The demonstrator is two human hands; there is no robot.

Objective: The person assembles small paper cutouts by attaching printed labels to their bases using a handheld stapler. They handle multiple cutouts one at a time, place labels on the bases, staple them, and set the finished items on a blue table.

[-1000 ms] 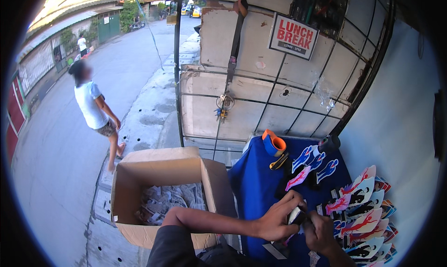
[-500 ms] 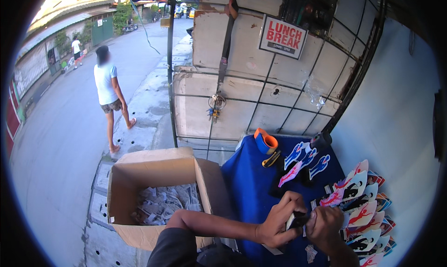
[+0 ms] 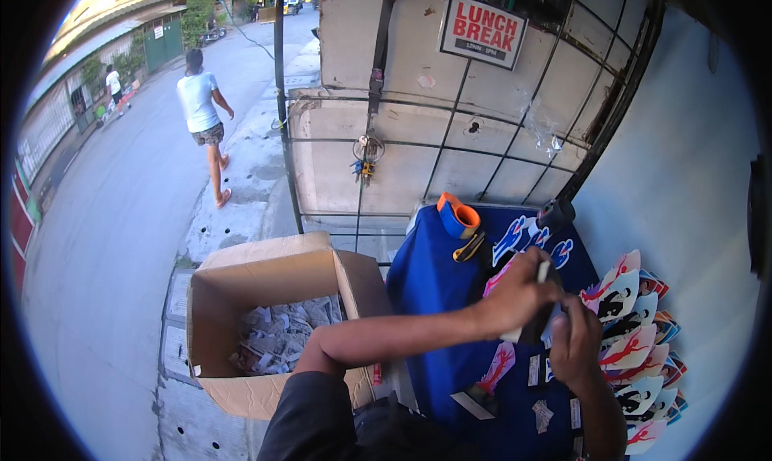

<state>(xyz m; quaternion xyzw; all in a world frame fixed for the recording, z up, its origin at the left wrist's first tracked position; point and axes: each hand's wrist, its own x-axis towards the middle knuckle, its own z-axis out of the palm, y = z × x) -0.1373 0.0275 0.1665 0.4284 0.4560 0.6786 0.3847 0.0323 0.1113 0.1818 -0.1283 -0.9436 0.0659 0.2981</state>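
Over the blue-covered table, my left hand point(image 3: 515, 300) is closed on a black block point(image 3: 537, 326) with a whitish edge. Beside it, my right hand point(image 3: 576, 344) has its fingers bent at the block's right side, and the fingertips are partly hidden. Below the hands lies a pink figure cutout point(image 3: 500, 364) on a dark base with a pale edge point(image 3: 474, 403). Small printed slips point(image 3: 543, 415) lie near my right forearm. Beyond the hands stand blue-and-white figure cutouts point(image 3: 508, 240), partly covered by my left hand.
An open cardboard box point(image 3: 265, 256) with paper scraps stands left of the table point(image 3: 422, 276). An orange-and-blue roll point(image 3: 460, 217), a yellow-and-black cutter point(image 3: 469, 247) and a dark cylinder point(image 3: 555, 215) are at the back. Many cutouts point(image 3: 631, 344) line the right wall. A person point(image 3: 201, 103) walks outside.
Both hands have moved farther away over the table with the black block. The pink cutout and its base have come into view below them. The walking person has gone farther up the street.
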